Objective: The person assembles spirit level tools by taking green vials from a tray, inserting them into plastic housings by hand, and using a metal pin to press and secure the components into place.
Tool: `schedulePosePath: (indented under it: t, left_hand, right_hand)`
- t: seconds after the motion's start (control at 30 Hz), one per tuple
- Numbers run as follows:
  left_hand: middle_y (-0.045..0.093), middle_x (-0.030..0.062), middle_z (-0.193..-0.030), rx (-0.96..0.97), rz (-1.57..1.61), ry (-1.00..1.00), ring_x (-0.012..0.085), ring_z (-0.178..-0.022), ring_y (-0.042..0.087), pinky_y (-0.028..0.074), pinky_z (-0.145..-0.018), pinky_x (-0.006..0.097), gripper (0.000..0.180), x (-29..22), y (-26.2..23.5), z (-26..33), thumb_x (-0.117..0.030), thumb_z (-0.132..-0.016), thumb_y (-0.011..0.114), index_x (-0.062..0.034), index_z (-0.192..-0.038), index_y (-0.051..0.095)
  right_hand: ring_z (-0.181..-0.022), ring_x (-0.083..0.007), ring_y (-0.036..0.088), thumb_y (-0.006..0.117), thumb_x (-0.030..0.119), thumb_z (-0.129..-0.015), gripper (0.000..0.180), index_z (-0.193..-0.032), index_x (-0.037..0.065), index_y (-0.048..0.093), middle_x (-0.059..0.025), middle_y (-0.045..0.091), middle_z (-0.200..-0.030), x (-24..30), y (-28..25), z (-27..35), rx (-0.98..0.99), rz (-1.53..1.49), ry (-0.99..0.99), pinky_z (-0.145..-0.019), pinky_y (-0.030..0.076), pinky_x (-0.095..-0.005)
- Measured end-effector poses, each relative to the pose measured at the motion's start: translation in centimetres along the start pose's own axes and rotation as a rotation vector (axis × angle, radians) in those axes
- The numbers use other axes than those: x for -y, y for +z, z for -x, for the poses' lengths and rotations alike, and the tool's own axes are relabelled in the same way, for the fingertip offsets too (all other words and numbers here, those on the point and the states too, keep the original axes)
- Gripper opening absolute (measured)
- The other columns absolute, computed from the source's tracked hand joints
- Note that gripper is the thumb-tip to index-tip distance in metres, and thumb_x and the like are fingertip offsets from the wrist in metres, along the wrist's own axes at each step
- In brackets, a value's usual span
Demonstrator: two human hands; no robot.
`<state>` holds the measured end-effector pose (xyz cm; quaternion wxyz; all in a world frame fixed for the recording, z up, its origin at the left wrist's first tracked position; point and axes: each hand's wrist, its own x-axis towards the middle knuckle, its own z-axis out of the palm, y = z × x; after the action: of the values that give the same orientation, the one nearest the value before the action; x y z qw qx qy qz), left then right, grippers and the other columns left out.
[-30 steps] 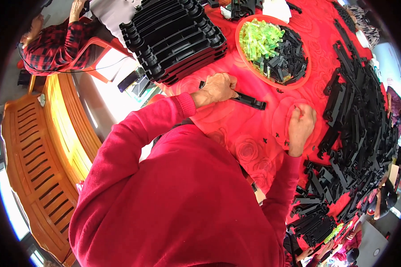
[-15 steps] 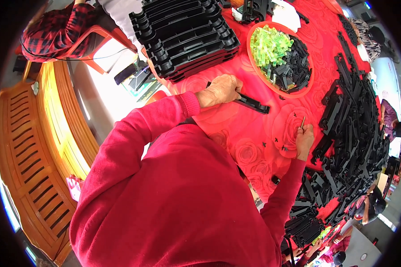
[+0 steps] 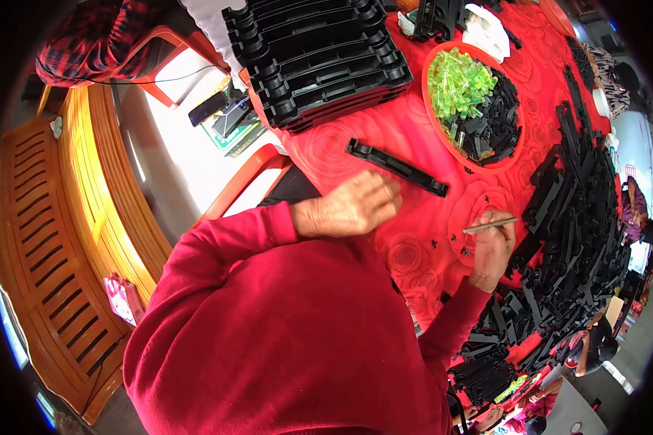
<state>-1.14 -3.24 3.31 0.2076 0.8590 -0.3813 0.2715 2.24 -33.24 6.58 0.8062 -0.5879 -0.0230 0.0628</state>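
Observation:
A long narrow black plastic part (image 3: 399,167) lies slantwise on the red rose-patterned tablecloth (image 3: 326,141). My left hand (image 3: 352,205) is just on the near side of this part, apart from it. Its fingers are curled, and whatever may be inside them is hidden. In my right hand (image 3: 495,254) a thin, greyish metal stick-like tool (image 3: 490,225) is pinched, lying roughly level across the fingers. Several tiny dark bits (image 3: 466,251) are scattered on the cloth to the left of that hand.
An orange-rimmed bowl (image 3: 434,125) holds yellow-green clear pieces (image 3: 461,83) and small black pieces (image 3: 490,116). Black frames (image 3: 319,65) are stacked at the far left. A large heap of black parts (image 3: 566,239) covers the right side. Beyond the table's left edge stands a wooden bench (image 3: 51,261).
My left hand has let go of the black part and drawn back toward me. The tool in my right hand has tipped from nearly upright to nearly level in the picture.

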Motion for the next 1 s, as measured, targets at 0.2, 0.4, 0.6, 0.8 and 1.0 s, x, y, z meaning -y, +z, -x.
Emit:
schedulePosePath:
  t: [0.2,0.4,0.6,0.8,1.0]
  left_hand:
    - [0.053,0.0224,-0.12,0.143,-0.081,-0.002,0.0338,-0.112,0.052,0.042,-0.096,0.045,0.047,-1.0,2.3,0.6,-0.023,-0.074,0.05,0.0042,-0.111,0.054]
    - [0.052,0.0234,-0.121,0.175,-0.177,-0.046,0.0334,-0.113,0.051,0.04,-0.098,0.045,0.045,-1.1,3.1,1.1,-0.024,-0.076,0.048,0.0023,-0.112,0.055]
    - [0.056,0.0163,-0.109,-0.022,-0.042,-0.282,0.0289,-0.099,0.053,0.044,-0.08,0.04,0.036,0.9,2.3,0.7,-0.016,-0.072,0.063,-0.0018,-0.105,0.058]
    - [0.056,0.0058,-0.094,0.219,0.072,-0.515,0.027,-0.09,0.052,0.043,-0.079,0.04,0.024,3.3,2.1,-2.3,-0.019,-0.072,0.07,-0.0086,-0.091,0.06]
    - [0.058,0.0078,-0.086,0.336,0.288,-0.48,0.029,-0.092,0.054,0.044,-0.082,0.041,0.02,5.5,3.5,-2.5,-0.021,-0.075,0.069,-0.0098,-0.09,0.06]
  right_hand:
    - [-0.067,-0.0163,0.057,0.053,-0.009,-0.079,0.018,-0.095,0.0,0.053,-0.013,0.059,-0.091,-3.5,5.8,-2.0,0.06,0.02,-0.097,-0.062,0.051,-0.0294]
    - [-0.066,-0.0152,0.056,0.049,-0.008,-0.08,0.018,-0.096,0.001,0.051,-0.0114,0.057,-0.088,-4.7,7.8,-2.0,-0.028,0.01,-0.091,-0.062,0.051,-0.0281]
    - [-0.063,-0.0133,0.052,0.041,0.001,-0.083,0.015,-0.095,0.001,0.051,-0.0081,0.052,-0.079,-2.7,7.7,-2.4,-0.019,0.003,-0.059,-0.058,0.047,-0.0267]
    - [-0.055,-0.0024,0.036,0.049,-0.003,-0.083,0.012,-0.088,0.004,0.058,0.0044,0.047,-0.07,-2.8,8.2,-3.7,-0.005,0.605,-0.137,-0.05,0.03,-0.0184]
    - [-0.048,-0.0022,0.033,0.049,0.005,-0.091,0.01,-0.089,0.003,0.058,0.0028,0.046,-0.065,-3.7,7.4,-3.2,-0.1,0.31,-0.05,-0.044,0.027,-0.0183]
